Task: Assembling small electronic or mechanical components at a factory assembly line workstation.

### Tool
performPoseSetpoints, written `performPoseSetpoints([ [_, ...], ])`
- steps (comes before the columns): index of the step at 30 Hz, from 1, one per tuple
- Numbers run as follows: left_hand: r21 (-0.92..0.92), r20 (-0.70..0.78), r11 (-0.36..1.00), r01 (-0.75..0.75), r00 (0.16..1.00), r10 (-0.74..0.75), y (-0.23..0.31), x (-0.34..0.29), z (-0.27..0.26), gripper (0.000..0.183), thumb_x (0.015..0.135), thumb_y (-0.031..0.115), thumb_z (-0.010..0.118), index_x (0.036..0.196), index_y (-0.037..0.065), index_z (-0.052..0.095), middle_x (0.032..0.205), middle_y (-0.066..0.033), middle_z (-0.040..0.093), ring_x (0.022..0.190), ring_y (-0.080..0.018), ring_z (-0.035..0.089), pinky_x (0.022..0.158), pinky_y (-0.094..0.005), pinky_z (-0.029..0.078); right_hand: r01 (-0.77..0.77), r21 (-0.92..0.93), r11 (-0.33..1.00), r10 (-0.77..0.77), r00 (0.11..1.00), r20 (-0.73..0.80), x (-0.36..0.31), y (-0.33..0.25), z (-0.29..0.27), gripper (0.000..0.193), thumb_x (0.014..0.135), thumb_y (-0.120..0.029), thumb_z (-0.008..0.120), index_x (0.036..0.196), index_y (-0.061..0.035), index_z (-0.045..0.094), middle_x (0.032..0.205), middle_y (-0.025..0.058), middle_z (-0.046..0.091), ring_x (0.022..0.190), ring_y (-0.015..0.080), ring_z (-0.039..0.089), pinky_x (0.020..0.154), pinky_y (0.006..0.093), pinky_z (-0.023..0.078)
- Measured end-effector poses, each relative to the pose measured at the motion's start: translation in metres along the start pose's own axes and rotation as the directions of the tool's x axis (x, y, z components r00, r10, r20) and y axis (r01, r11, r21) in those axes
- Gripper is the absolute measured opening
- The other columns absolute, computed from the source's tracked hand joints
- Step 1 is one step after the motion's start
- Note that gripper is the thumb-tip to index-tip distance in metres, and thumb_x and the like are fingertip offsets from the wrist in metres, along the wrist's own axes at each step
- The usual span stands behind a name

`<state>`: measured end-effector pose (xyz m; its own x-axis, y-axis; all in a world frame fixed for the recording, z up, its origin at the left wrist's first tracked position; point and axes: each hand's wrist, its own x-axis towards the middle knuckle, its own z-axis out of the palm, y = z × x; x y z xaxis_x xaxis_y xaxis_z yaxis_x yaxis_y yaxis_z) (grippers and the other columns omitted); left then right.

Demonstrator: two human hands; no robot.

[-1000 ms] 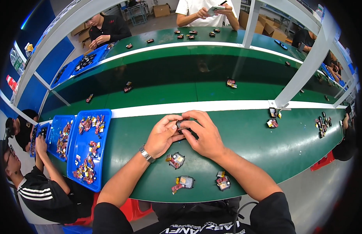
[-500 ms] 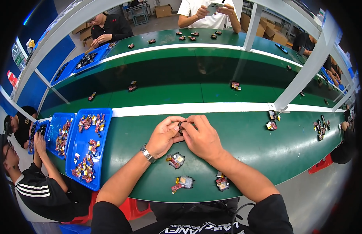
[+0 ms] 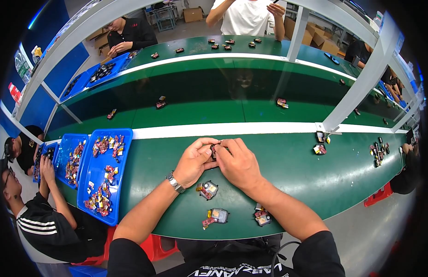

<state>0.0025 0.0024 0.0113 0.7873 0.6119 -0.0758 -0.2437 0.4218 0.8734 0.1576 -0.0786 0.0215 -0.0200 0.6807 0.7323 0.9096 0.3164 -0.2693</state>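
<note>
The left hand (image 3: 191, 159) has its grip closed around a small dark piece with a reddish part (image 3: 214, 151), the thumb on its near face and the fingers wrapped behind. The right hand (image 3: 241, 166) is curled over from the other side, its fingertips at that same piece; from where I stand I can't tell whether they pinch it or just press on it. So the piece sits right between the two grips, touched from both sides and about equally near each; the sliver I can see seems to run away from the person, though the fingers hide most of it.

Just below the hands, toward the body, lies a dark-rimmed unit (image 3: 207, 189), with a second unit (image 3: 217, 216) nearer the front edge of the green desk (image 3: 287, 175). A third unit (image 3: 262, 216) rests partly behind the right forearm, so that arm is the closer one to it. Leftward, past the left forearm, stands a blue tray (image 3: 95, 171) of loose parts, while a white rail (image 3: 232, 127) crosses beyond the fingertips. The widest stretch of desk opens to the right, reaching over to a pair of units (image 3: 320, 143) near the rail
</note>
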Motion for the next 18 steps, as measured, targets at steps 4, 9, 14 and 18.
performPoseSetpoints([
  [4,0.028,-0.043,1.0,-0.01,0.999,0.011,0.003,-0.001,0.009,0.026,0.102,0.007,0.047,0.128,0.003,0.048,0.12,-0.0078,0.062,0.11,-0.0151,0.061,0.096,-0.0362,0.054,0.004,-0.021,1.0,-0.004,1.0,0.001,0.0,-0.001,-0.001,0.018,0.072,-0.001,0.072,0.089,-0.004,0.066,0.093,0.0066,0.062,0.084,0.0236,0.062,0.068,0.0338,0.055],
  [9,0.217,-0.148,0.975,-0.042,0.986,0.075,0.0,-0.001,0.01,0.023,0.101,0.008,0.049,0.123,0.002,0.053,0.115,-0.0079,0.065,0.103,-0.0141,0.064,0.091,-0.0327,0.056,-0.116,0.206,0.972,0.113,0.993,0.024,0.008,-0.007,-0.009,0.022,0.078,0.0,0.071,0.098,-0.0015,0.065,0.097,0.0091,0.061,0.083,0.0233,0.063,0.068,0.0311,0.055],
  [14,0.408,-0.218,0.911,-0.065,0.962,0.166,-0.002,0.0,0.013,0.021,0.101,0.007,0.048,0.12,0.0,0.055,0.108,-0.0071,0.067,0.096,-0.0101,0.064,0.084,-0.0273,0.055,-0.455,0.508,0.732,0.407,0.889,0.209,0.0,0.007,-0.003,0.019,0.084,0.002,0.066,0.103,0.0019,0.062,0.099,0.0128,0.06,0.073,0.0192,0.066,0.064,0.0298,0.055],
  [18,0.489,-0.234,0.871,-0.054,0.954,0.19,-0.006,-0.001,0.007,0.021,0.101,0.007,0.048,0.119,-0.001,0.056,0.105,-0.0065,0.067,0.094,-0.0085,0.063,0.083,-0.0251,0.052,-0.509,0.599,0.618,0.443,0.855,0.269,0.001,0.002,0.002,0.017,0.084,0.001,0.067,0.101,0.0028,0.063,0.095,0.0116,0.062,0.073,0.0159,0.066,0.065,0.0272,0.055],
])
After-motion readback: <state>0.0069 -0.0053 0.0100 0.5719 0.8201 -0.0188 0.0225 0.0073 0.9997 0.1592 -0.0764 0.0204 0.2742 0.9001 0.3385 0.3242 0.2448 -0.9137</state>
